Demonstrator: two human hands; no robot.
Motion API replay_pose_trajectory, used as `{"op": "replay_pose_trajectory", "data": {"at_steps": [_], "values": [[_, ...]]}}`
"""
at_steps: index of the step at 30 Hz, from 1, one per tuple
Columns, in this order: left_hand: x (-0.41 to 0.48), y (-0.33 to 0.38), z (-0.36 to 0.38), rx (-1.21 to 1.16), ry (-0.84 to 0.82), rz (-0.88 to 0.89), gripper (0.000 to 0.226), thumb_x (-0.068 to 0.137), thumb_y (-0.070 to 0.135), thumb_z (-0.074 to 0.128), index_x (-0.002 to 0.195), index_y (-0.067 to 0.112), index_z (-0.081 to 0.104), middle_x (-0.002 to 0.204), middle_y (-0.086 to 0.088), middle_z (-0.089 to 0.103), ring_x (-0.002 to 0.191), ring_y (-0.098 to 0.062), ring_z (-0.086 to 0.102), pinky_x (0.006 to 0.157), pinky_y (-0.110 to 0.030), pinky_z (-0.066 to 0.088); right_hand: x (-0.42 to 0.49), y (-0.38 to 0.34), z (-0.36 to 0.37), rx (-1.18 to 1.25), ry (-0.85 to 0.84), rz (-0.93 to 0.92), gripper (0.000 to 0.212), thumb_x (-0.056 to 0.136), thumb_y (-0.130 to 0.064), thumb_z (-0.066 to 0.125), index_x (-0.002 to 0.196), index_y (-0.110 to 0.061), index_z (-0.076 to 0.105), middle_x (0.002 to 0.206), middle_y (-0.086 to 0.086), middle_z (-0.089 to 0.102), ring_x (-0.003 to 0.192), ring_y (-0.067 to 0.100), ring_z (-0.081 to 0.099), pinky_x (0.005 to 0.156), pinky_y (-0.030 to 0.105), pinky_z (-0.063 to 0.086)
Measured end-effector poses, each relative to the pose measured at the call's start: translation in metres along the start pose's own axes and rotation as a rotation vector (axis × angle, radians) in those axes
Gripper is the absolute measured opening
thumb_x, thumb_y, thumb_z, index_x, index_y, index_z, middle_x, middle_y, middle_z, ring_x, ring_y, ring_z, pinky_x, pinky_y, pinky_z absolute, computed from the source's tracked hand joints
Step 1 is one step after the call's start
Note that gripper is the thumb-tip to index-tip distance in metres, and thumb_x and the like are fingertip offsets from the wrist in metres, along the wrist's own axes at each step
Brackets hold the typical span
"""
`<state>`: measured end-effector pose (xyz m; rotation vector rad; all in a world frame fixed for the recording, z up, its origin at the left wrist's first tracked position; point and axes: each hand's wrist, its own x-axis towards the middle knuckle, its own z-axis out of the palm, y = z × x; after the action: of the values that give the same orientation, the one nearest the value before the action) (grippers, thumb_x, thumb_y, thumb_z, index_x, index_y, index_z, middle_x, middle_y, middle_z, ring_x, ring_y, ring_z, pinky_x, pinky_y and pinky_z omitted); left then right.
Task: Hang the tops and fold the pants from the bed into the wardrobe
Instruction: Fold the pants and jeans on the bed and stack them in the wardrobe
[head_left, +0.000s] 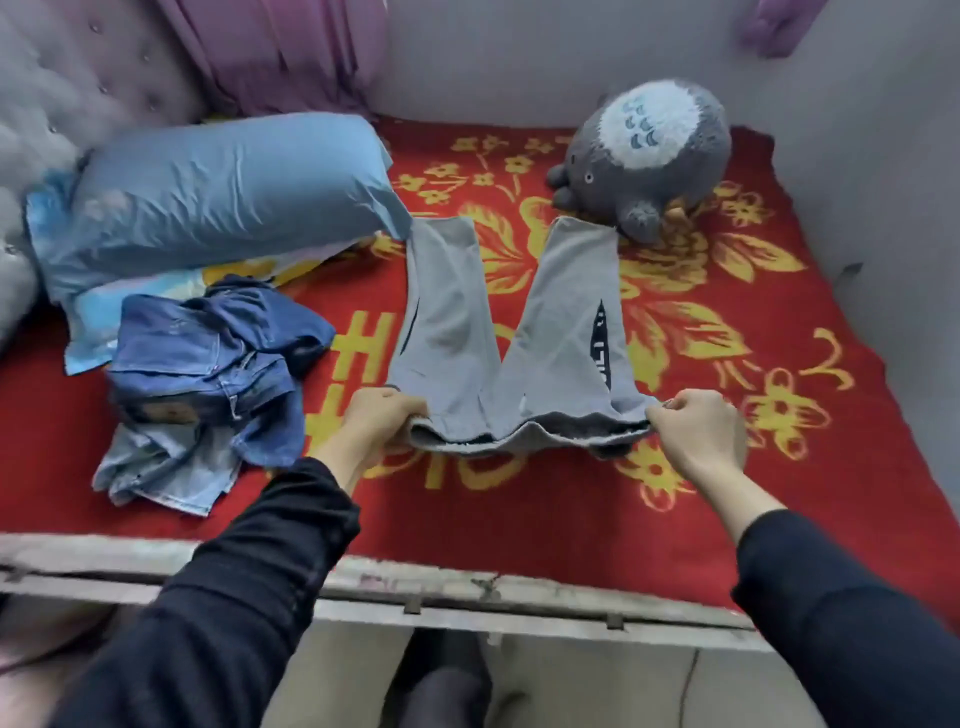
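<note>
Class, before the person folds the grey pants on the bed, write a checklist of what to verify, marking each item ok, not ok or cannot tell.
1. The left hand and right hand both grip the waistband of the grey pants: ok.
2. Legs laid together: not ok, they spread in a V.
3. Far cuff clear of the plush toy: cannot tell, it ends right at it.
4. The jeans pile lies apart from the pants: ok.
5. Space in the wardrobe: cannot tell, out of view.
</note>
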<state>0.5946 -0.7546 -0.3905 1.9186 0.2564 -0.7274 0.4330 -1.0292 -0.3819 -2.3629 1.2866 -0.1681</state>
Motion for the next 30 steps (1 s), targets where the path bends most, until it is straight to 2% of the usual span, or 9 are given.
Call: {"op": "replay_pose_trajectory", "data": {"at_steps": [2, 5, 12, 15, 18, 21, 25, 28, 30], "values": [[-0.007, -0.037, 0.002, 0.061, -0.028, -0.077, 0.027, 0.074, -0.001, 0.067, 0.060, 0.011, 0.048, 0.055, -0.009, 0.044, 0.042, -0.020, 0.046, 0.039, -0.022, 0.046, -0.023, 0.025, 0.015, -0.047, -0.068, 0.017, 0.018, 0.075, -0.026, 0.060, 0.065, -0.012, 0.066, 0.070, 0.013, 0.067, 0.073, 0.036, 0.061, 0.060, 0.031, 0.042], [-0.013, -0.081, 0.006, 0.149, -0.041, -0.092, 0.017, 0.076, -0.007, 0.063, 0.069, 0.006, 0.055, 0.056, -0.009, 0.048, 0.044, -0.020, 0.044, 0.037, -0.021, 0.042, -0.050, 0.052, 0.036, -0.090, -0.151, -0.003, 0.021, 0.078, -0.022, 0.058, 0.061, -0.011, 0.060, 0.066, 0.010, 0.061, 0.071, 0.035, 0.057, 0.059, 0.031, 0.037], [-0.014, -0.180, 0.006, 0.304, -0.108, -0.122, 0.021, 0.083, -0.008, 0.058, 0.090, 0.011, 0.066, 0.076, -0.011, 0.061, 0.058, -0.019, 0.051, 0.053, -0.026, 0.040, -0.115, 0.114, 0.089, -0.090, -0.128, -0.087, 0.023, 0.089, -0.023, 0.055, 0.070, -0.010, 0.056, 0.058, 0.008, 0.058, 0.059, 0.034, 0.051, 0.050, 0.035, 0.027], [-0.002, -0.235, 0.021, 0.483, -0.099, -0.132, 0.022, 0.086, 0.003, 0.058, 0.102, 0.016, 0.064, 0.089, -0.014, 0.064, 0.072, -0.024, 0.057, 0.062, -0.028, 0.044, -0.144, 0.155, 0.134, -0.311, -0.332, -0.099, 0.020, 0.094, -0.031, 0.047, 0.095, -0.016, 0.060, 0.084, 0.007, 0.071, 0.080, 0.033, 0.063, 0.061, 0.035, 0.035], [0.016, -0.276, 0.049, 0.678, -0.095, -0.159, 0.034, 0.085, 0.006, 0.056, 0.118, 0.012, 0.057, 0.115, -0.015, 0.059, 0.099, -0.031, 0.058, 0.079, -0.032, 0.046, -0.155, 0.179, 0.175, -0.285, -0.602, 0.108, 0.027, 0.091, -0.029, 0.047, 0.108, -0.020, 0.065, 0.117, 0.006, 0.065, 0.105, 0.029, 0.060, 0.079, 0.034, 0.046], [0.027, -0.297, 0.083, 0.862, -0.033, -0.072, 0.044, 0.085, 0.017, 0.062, 0.126, 0.010, 0.047, 0.130, -0.019, 0.039, 0.119, -0.038, 0.040, 0.099, -0.040, 0.037, -0.143, 0.185, 0.201, -0.198, -0.581, 0.183, 0.032, 0.092, -0.028, 0.052, 0.120, -0.016, 0.063, 0.125, 0.010, 0.061, 0.112, 0.030, 0.058, 0.083, 0.034, 0.047], [0.037, -0.315, 0.126, 1.050, -0.140, 0.360, 0.051, 0.077, 0.019, 0.068, 0.124, 0.018, 0.047, 0.121, -0.007, 0.042, 0.113, -0.027, 0.041, 0.085, -0.039, 0.045, -0.124, 0.185, 0.244, -0.329, -0.525, -0.153, 0.044, 0.088, -0.035, 0.060, 0.125, -0.015, 0.048, 0.125, 0.006, 0.051, 0.115, 0.026, 0.050, 0.084, 0.038, 0.046], [0.050, -0.334, 0.145, 1.253, -0.103, 0.492, 0.072, 0.056, 0.021, 0.083, 0.119, 0.017, 0.048, 0.105, -0.008, 0.047, 0.094, -0.029, 0.049, 0.068, -0.040, 0.045, -0.119, 0.192, 0.273, -0.598, -0.482, -0.365, 0.071, 0.065, -0.044, 0.079, 0.121, -0.011, 0.052, 0.115, 0.009, 0.052, 0.105, 0.030, 0.052, 0.073, 0.043, 0.046], [0.060, -0.342, 0.152, 1.377, -0.029, 0.543, 0.083, 0.043, 0.018, 0.086, 0.115, 0.015, 0.044, 0.096, -0.011, 0.048, 0.083, -0.030, 0.047, 0.060, -0.039, 0.041, -0.119, 0.198, 0.288, -0.678, -0.427, -0.425, 0.074, 0.050, -0.040, 0.085, 0.109, -0.005, 0.058, 0.102, 0.014, 0.055, 0.092, 0.032, 0.053, 0.063, 0.043, 0.044]]}}
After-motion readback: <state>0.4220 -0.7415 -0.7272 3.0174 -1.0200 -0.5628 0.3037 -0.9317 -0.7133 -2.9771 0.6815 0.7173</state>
